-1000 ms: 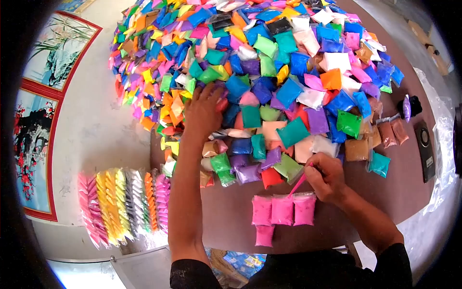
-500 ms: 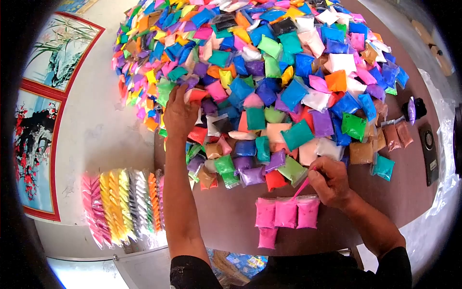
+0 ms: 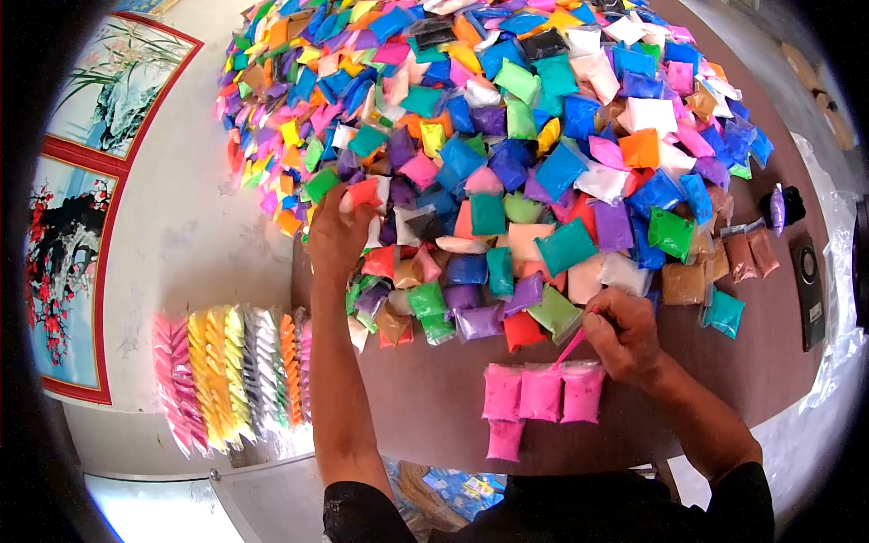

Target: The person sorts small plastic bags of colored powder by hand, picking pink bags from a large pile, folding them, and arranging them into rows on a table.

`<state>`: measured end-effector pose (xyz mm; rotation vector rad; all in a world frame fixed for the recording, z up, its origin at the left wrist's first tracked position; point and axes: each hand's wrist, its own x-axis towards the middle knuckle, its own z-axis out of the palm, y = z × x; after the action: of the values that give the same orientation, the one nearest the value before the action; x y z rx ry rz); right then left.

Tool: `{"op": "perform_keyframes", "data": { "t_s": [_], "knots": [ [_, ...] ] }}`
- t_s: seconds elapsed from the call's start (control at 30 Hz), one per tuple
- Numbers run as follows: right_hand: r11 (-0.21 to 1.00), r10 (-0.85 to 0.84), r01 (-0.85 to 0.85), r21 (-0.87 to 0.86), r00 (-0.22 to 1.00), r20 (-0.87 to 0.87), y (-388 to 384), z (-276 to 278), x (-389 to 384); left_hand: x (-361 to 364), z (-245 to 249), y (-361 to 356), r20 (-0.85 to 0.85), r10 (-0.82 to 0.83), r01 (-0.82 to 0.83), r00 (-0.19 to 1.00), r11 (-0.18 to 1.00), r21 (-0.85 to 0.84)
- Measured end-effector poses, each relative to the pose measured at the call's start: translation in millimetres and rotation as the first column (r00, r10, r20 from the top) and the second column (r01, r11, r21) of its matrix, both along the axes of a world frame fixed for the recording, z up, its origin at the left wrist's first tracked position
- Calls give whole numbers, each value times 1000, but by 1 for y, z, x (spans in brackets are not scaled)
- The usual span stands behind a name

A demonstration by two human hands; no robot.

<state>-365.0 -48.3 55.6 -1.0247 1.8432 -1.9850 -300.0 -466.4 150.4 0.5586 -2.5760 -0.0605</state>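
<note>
My left hand is at the near left side of a big heap of small colored bags. Its fingers close on a coral-red packet, partly hidden by them. In my right hand, thumb and fingers pinch a thin pink stick. The stick slants down to the top edge of a row of pink packets. Three of these lie side by side, and another pink packet sits below the left one.
A dark phone-like device and a black object with a purple packet lie on the brown table at right. Bundled colorful sachets stand at left. Framed pictures hang on the wall.
My left hand has drawn slightly back toward me, and the coral-red packet has moved with it. My right hand stays nearly in place with the pink stick.
</note>
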Motion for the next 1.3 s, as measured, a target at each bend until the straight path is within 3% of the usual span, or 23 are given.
{"op": "perform_keyframes", "data": {
  "t_s": [0.1, 0.27, 0.37, 0.43, 0.47, 0.53, 0.57, 0.63, 0.77, 0.83, 0.9, 1.0, 1.1, 1.17, 1.3],
  "knots": [
    [1000, 5, -5, 1, 999, 33, 0, -4, 0, 8, 3, 13, -3, 10, -9, 1000, 994, 112],
    [1000, 2, -3, 18, 1000, 24, 1, -6, 0, 15, 3, 21, 50, 14, -18, 999, 996, 84],
    [1000, 1, -2, 21, 1000, 23, 1, -8, 0, 15, -1, 23, 51, -28, 30, 998, 998, -51],
    [1000, 14, -14, 10, 999, 52, 1, -6, 0, 6, 2, 32, -22, -126, 116, 992, 957, -267],
    [1000, 12, -13, 12, 999, 53, 1, -6, -1, 1, 5, 36, -21, -128, 118, 992, 957, -264],
    [1000, 9, -9, 8, 1000, -9, 1, -7, -2, -12, 13, 41, 4, -215, 214, 977, 976, 44],
    [1000, 9, -9, 8, 1000, -8, 0, -8, -2, -18, 17, 44, 4, -214, 214, 977, 976, 45],
    [999, -8, 6, -35, 998, -65, -2, -10, -3, -31, 22, 48, 20, -53, 42, 998, 934, 356],
    [1000, 11, -11, 1, 1000, -19, 0, -5, -2, -55, 13, 42, 108, -154, 106, 982, 928, 356],
    [999, 34, -34, 19, 999, 16, 1, -6, -2, -68, -5, 49, 346, -123, 180, 930, 974, -138],
    [999, 29, -30, 29, 999, 27, 2, -4, -1, -81, -25, 37, 362, -177, 269, 915, 938, -221],
    [1000, 22, -23, 18, 999, 41, 0, -3, 0, -91, -32, 38, 404, -51, 191, 913, 930, -315],
    [1000, 23, -24, 10, 999, 27, 1, -3, -2, -89, -25, 46, 351, -32, 132, 936, 955, -265],
    [999, 29, -30, 24, 999, 40, 1, -2, 1, -76, -22, 47, 130, -164, 170, 978, 985, -29],
    [1000, 20, -22, 23, 998, 54, -1, 2, 1, -55, 1, 66, -14, -278, 276, 961, 948, 158]
  ]
}}
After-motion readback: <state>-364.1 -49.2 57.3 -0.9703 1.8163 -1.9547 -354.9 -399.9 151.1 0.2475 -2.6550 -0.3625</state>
